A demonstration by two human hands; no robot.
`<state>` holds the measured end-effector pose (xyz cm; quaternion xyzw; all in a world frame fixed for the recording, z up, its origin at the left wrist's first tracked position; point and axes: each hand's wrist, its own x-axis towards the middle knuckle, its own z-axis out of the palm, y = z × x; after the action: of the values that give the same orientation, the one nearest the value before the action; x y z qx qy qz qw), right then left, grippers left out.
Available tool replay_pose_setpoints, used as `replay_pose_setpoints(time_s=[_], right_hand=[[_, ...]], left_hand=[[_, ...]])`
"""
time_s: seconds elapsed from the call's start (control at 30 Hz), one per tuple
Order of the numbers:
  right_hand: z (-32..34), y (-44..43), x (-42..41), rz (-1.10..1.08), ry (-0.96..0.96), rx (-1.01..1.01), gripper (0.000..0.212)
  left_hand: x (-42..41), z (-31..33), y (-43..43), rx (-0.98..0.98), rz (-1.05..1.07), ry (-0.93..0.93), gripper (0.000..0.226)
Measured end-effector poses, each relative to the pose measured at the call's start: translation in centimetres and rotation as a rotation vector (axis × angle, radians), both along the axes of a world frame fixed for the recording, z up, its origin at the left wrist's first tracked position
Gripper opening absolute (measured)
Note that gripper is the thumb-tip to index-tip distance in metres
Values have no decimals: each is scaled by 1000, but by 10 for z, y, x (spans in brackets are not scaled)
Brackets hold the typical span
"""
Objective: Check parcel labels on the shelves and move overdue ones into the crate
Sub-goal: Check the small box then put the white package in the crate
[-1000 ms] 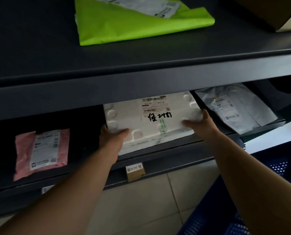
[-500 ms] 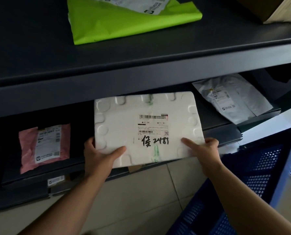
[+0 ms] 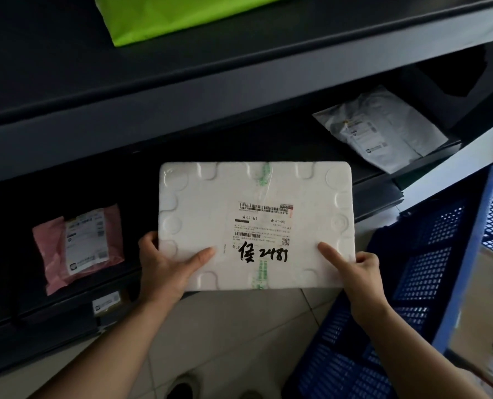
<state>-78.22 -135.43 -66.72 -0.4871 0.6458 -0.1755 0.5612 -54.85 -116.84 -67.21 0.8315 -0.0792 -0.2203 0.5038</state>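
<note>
Two hands, the left hand and the right hand, are clamped on the near corners of the white foam parcel, held clear of the lower shelf, beside the blue crate. With thumbs only on top, it could be tipped and dropped.

Matt white foam box; perforated, seemingly plastic blue crate.

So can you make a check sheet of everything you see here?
Surface: dark shelves, two levels.
Job's things: white foam box off the shelf, label up; blue crate at right.
Clutter: pink parcel and grey parcel on lower shelf, green parcel on upper.
Grippers: left hand and right hand each hold a near corner of the box.
Cables: nothing seen.
Surroundings: tiled floor.
</note>
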Motion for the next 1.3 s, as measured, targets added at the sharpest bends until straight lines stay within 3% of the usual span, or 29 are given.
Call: replay_pose_setpoints(time_s=[0.17, 0.4, 0.57, 0.7, 0.97, 1.07, 1.3], right_hand=[[0, 7, -1, -22, -16, -6, 73], [-2, 8, 1, 9, 19, -18, 101], [5, 12, 9, -9, -25, -43, 74], [17, 11, 13, 1, -94, -71, 65], [67, 1, 4, 0, -46, -173, 56], [97, 1, -8, -5, -95, -193, 35], [157, -2, -73, -156, -185, -37, 44]], left_hand=[[2, -1, 5, -9, -19, 0, 101], [5, 0, 11, -21, -22, 21, 102], [9, 0, 13, 17, -26, 38, 108], [15, 7, 6, 15, -34, 53, 109], [7, 44, -7, -61, -50, 124, 81], [1, 60, -15, -93, -77, 170, 75], [-27, 106, -52, -202, -243, 251, 70]])
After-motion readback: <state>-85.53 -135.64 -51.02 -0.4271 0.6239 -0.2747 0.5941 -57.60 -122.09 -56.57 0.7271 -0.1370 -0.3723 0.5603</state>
